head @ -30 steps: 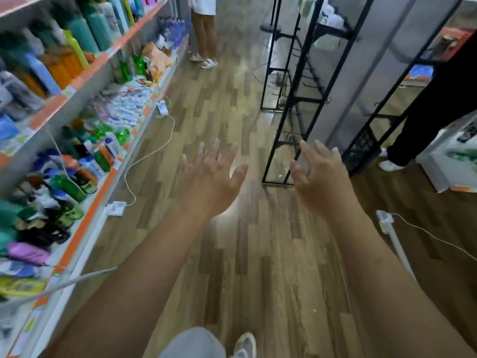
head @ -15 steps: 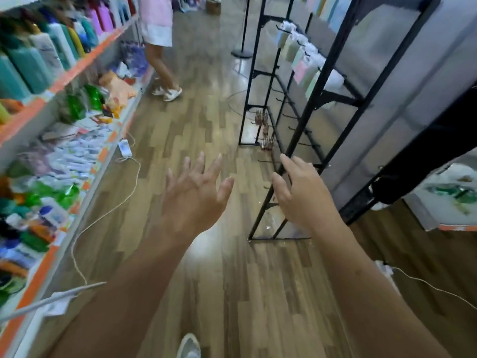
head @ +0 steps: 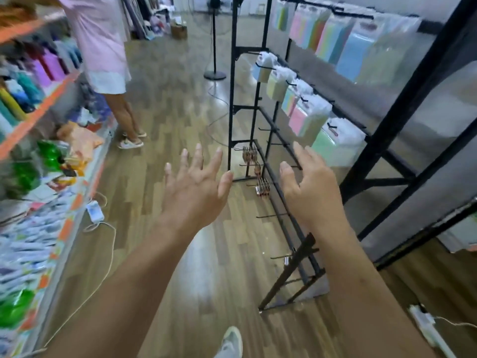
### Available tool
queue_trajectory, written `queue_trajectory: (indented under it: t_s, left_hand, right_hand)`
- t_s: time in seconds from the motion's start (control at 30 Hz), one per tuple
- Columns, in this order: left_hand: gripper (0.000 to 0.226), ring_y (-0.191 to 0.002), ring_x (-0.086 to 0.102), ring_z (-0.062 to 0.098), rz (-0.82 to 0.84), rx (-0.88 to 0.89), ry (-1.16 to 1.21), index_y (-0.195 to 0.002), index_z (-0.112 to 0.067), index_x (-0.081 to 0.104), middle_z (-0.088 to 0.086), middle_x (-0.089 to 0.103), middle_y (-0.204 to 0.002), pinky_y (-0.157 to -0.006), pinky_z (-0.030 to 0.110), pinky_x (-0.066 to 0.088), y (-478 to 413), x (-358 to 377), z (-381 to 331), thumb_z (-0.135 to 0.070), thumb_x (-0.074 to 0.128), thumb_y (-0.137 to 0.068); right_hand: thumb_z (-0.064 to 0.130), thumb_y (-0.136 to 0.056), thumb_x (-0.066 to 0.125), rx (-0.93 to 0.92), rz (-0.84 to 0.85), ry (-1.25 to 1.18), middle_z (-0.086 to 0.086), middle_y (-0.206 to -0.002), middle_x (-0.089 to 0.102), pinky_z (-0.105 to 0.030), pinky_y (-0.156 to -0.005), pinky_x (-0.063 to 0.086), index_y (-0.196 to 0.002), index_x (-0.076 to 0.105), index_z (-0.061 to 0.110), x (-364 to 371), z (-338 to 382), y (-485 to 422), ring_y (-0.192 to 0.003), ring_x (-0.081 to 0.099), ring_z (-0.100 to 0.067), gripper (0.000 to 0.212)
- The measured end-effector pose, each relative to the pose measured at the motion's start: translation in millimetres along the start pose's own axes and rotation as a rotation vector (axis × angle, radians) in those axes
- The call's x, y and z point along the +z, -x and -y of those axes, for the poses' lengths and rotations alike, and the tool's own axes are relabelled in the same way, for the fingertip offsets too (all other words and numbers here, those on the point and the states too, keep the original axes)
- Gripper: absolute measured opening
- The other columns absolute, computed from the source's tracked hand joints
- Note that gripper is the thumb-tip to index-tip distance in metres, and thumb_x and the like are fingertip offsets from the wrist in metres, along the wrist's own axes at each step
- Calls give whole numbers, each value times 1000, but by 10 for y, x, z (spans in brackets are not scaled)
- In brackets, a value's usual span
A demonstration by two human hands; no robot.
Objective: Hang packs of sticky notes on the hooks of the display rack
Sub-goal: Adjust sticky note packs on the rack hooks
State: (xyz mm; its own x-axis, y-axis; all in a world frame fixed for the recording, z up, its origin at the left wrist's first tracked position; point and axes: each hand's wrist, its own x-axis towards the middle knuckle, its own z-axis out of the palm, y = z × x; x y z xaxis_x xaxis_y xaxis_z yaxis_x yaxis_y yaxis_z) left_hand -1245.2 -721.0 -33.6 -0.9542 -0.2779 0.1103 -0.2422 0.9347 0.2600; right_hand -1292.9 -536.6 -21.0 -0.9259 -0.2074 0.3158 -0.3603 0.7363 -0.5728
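Since half a second ago the display rack [head: 232,99] has come closer and more of its upper rows show; both hands sit nearer to it, still bare. The packs of sticky notes [head: 304,121] hang in a row on the rack's middle hooks, pastel pink, yellow and green in clear wrappers; a second row of larger packs [head: 333,40] hangs along the top bar, blurred. The right hand [head: 309,187] is held out just in front of the lower bars, fingers straight and loosely together, holding nothing; the left hand [head: 196,187] is spread wide over the aisle, palm down, also holding nothing. An empty hook [head: 271,216] juts from the lower rail beside the right wrist; small copper-coloured items [head: 249,155] hang on hooks farther along. The wooden floor [head: 167,112] runs between the rack and a shelf [head: 38,112] of bottles on the left; a person in a pink top [head: 100,40] stands by that shelf; a power strip [head: 95,211] lies at its foot.
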Motion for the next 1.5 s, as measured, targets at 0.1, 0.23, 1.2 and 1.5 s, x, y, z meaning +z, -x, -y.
queue_trajectory:
  t_s: [0.1, 0.23, 1.2, 1.5]
  left_hand:
    - [59, -151, 2, 28, -1, 31, -12, -155, -35, 7, 6, 5, -164, -119, 53, 7, -700, 6, 11, -54, 22, -100]
    - [58, -149, 17, 24, -44, 84, 8, -154, -31, 16, 6, 18, -162, -117, 46, 19, -1572, -27, 60, -51, 25, -100]
    - [48, -131, 45, 14, 25, 571, 615, -143, -27, 45, -6, 49, -144, -105, 38, 40, -7608, 385, -293, -46, 42, -99]
    - [59, -135, 38, 17, 17, 642, 600, -149, -19, 32, 0, 38, -150, -102, 31, 33, -8722, 597, -965, -43, 49, -97]
  right_hand:
    - [34, -100, 44, 57, 23, -10, -12, -155, 31, -48, -119, 17, -149, 34, 16, 262, -44, -712, -145, 20, -32, 53]
    - [40, -99, 42, 108, 30, 49, -8, -157, 25, -53, -118, 16, -151, 30, 21, 532, -11, -1623, -146, 13, -35, 56]
    - [14, -87, 61, 193, -984, 212, -15, -109, 58, -2, -91, 26, -112, 64, -1, 1853, -641, -6372, -103, 54, -27, 29]
    - [4, -79, 73, 163, -1346, 325, -25, -108, 50, -5, -93, 34, -107, 61, -7, 1745, -935, -7053, -102, 52, -39, 33]
